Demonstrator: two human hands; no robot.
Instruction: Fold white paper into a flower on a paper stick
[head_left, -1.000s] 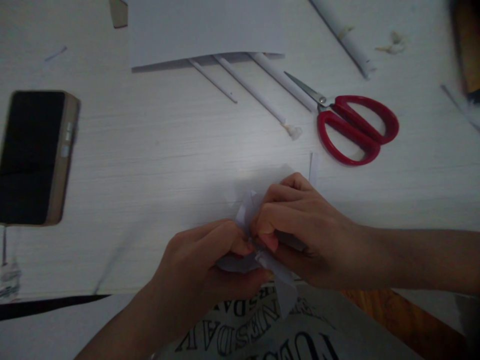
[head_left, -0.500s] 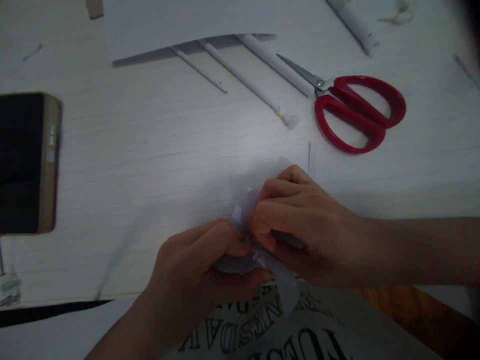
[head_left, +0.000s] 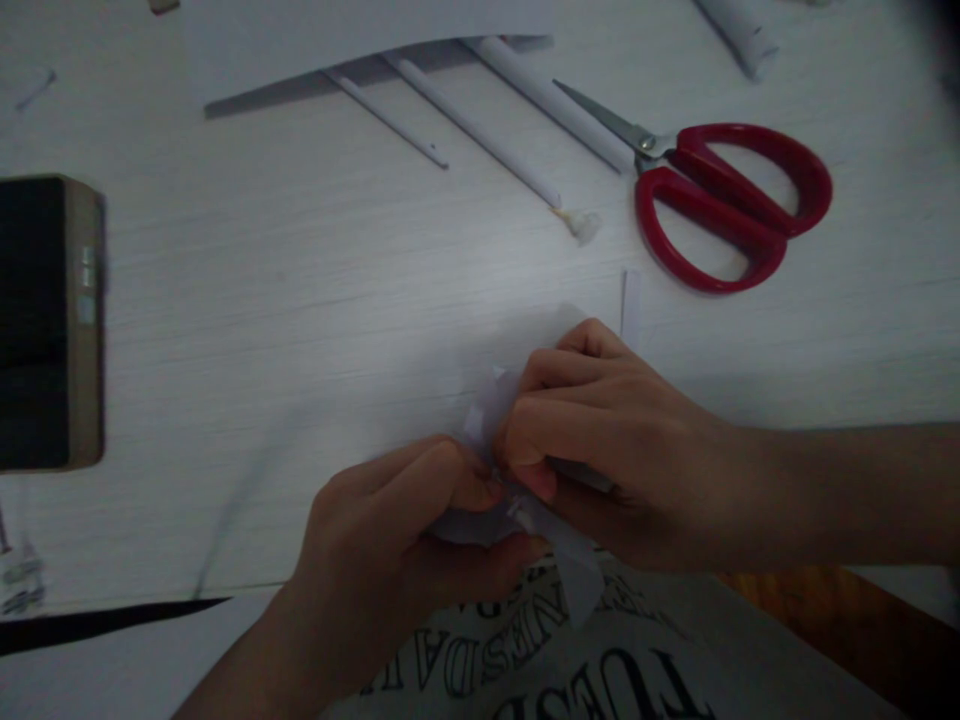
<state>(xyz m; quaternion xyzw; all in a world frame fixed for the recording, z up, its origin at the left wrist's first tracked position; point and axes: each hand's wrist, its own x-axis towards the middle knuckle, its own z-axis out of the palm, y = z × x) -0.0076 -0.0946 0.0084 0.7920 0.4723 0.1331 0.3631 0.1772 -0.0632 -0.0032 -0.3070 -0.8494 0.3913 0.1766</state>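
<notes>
The view has shifted nearward; left hand [head_left: 405, 530] and right hand [head_left: 626, 440] still pinch one folded paper [head_left: 576, 568]; farther lie four paper tubes [head_left: 472, 130], one red scissors [head_left: 720, 205].

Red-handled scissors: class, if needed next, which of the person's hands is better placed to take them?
Probably the right hand: it lies nearer the red-handled scissors, below them in the view, while the left hand is farther off. Both pinch the white paper, so the right might have to release it first.
</notes>
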